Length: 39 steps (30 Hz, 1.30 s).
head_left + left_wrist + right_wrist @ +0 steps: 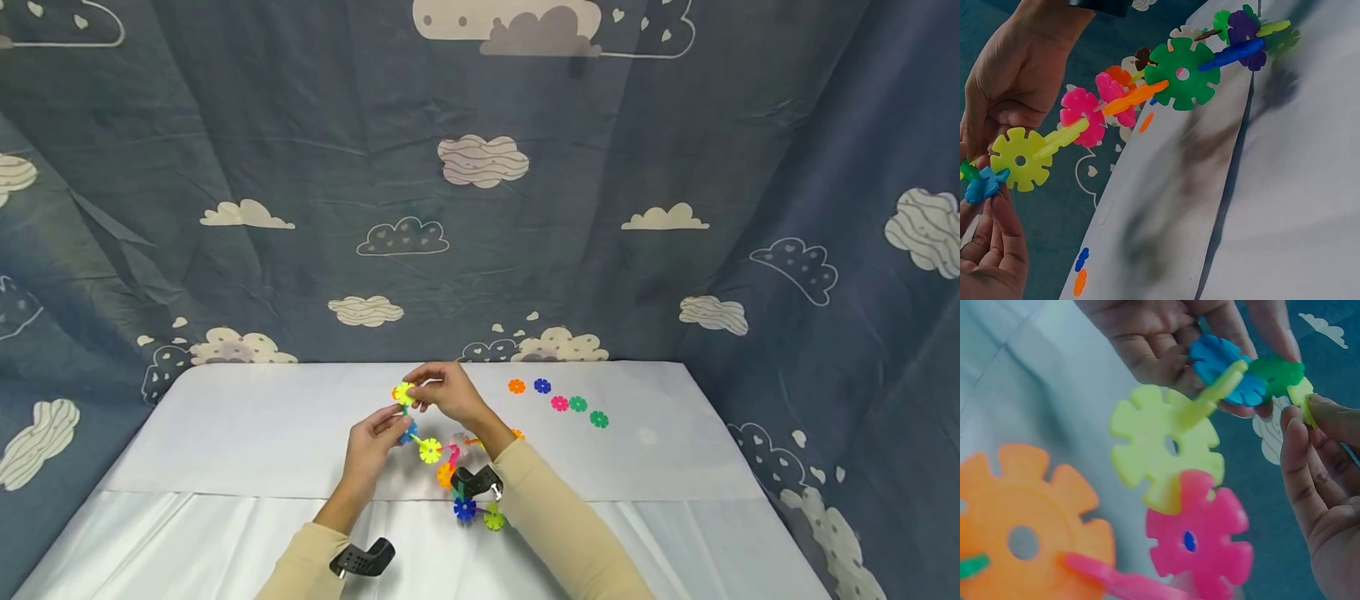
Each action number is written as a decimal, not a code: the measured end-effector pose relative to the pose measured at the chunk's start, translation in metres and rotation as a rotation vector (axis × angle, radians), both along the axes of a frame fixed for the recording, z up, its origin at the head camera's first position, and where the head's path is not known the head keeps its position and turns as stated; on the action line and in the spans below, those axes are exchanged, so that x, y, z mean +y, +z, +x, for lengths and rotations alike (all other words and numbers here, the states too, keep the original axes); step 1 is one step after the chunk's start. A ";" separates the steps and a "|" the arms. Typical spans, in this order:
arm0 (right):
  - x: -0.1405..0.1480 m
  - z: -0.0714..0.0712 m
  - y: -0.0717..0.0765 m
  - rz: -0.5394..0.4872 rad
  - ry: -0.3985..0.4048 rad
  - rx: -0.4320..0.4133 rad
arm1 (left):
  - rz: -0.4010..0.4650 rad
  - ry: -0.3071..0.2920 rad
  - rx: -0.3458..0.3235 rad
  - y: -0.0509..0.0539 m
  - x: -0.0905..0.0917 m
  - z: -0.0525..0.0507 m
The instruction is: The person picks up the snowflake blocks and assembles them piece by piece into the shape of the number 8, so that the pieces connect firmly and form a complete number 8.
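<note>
A chain of notched plastic flower discs, slotted edge to edge, hangs between my hands and trails over the table. My left hand [367, 450] pinches a green disc [1279, 376] near the chain's upper end, with its fingers beside the joined blue disc [1222, 369]. Thumb and fingers of my right hand [446, 393] pinch a yellow disc [403, 393] against that green disc; whether it is fully slotted, I cannot tell. An orange piece shows behind it. Farther down come another yellow disc [1166, 444], a pink disc [1200, 534] and an orange disc [1029, 519].
Loose discs lie at the back right of the white table [255, 433]: orange [517, 386], blue [542, 385], pink [559, 403], two green and a pale white one [647, 435]. The chain's near end, a lime disc [493, 517], is beside my right forearm. A cloud-patterned curtain [315, 167] stands behind.
</note>
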State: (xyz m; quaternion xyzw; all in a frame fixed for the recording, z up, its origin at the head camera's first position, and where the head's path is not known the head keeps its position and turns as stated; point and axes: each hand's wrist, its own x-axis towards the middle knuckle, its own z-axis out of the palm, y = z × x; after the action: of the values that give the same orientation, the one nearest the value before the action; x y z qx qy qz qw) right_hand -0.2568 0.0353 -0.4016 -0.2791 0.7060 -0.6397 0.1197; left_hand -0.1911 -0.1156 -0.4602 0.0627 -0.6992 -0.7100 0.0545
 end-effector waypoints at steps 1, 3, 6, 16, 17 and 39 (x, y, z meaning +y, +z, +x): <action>0.000 0.000 -0.001 0.004 -0.001 0.011 | 0.004 0.003 0.005 -0.001 0.000 0.000; -0.001 0.001 -0.002 0.024 -0.003 0.030 | 0.004 0.009 0.008 -0.003 0.001 -0.001; -0.002 0.003 -0.004 0.044 -0.002 0.033 | -0.005 0.010 0.015 -0.005 0.001 -0.001; -0.008 0.008 -0.010 -0.014 -0.010 -0.034 | -0.095 0.057 0.115 -0.012 0.002 -0.001; -0.009 0.008 -0.010 -0.006 -0.006 -0.034 | -0.105 0.059 0.113 -0.012 0.002 -0.001; 0.043 -0.027 -0.054 0.179 -0.219 0.022 | -0.066 0.067 -0.066 -0.007 -0.011 -0.008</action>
State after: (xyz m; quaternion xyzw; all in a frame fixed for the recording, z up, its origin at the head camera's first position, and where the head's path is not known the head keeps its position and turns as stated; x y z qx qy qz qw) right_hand -0.2838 0.0782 -0.4560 -0.1959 0.7876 -0.5805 0.0658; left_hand -0.1993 -0.1270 -0.4676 0.1073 -0.7213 -0.6819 0.0572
